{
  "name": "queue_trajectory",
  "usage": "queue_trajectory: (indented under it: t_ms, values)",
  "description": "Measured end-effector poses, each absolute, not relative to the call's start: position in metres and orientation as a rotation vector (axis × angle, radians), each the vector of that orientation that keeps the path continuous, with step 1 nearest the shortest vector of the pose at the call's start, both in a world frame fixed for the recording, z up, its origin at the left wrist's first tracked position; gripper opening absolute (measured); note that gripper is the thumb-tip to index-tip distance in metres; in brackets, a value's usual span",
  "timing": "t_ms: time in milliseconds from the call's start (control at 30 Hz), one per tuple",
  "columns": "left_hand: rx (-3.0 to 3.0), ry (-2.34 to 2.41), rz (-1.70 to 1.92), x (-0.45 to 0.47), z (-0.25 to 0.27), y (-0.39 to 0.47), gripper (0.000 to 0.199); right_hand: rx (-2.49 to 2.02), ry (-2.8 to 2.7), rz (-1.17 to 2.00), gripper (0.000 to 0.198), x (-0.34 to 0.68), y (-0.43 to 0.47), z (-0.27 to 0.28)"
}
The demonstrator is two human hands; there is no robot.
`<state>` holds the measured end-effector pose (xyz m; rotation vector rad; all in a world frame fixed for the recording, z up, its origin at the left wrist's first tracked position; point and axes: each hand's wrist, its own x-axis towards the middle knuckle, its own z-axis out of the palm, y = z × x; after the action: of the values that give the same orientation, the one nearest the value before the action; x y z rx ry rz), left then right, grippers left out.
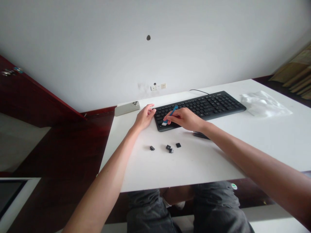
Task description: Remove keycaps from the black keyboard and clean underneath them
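A black keyboard (204, 105) lies slantwise on the white table (194, 168). At its left end, my left hand (145, 116) rests with curled fingers, the thumb and fingertips against the keyboard's edge. My right hand (186, 118) pinches a small blue cleaning brush (173, 111) over the left part of the keys. The brush's white bristles (164, 123) point down at the lower left keys, and its blue tufted end points up. Several loose black keycaps (168, 147) lie on the table in front of the keyboard.
A phone (127, 108) lies at the table's back left corner. A crumpled clear plastic bag (264, 103) is right of the keyboard. A dark, thin object (200, 134) sits partly hidden under my right forearm. The keyboard's cable (199, 91) runs off toward the wall.
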<state>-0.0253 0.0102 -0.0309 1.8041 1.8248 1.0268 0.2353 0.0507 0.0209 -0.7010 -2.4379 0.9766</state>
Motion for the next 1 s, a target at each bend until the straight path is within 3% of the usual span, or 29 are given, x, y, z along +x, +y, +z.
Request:
queue_trajectory:
  t_ms: [1000]
  values:
    - [1.789, 1.851, 1.016, -0.0233, -0.0291, 0.0096, 0.050, -0.621, -2.461, 0.933, 0.033, 0.2274, 0.0407, 0.0163]
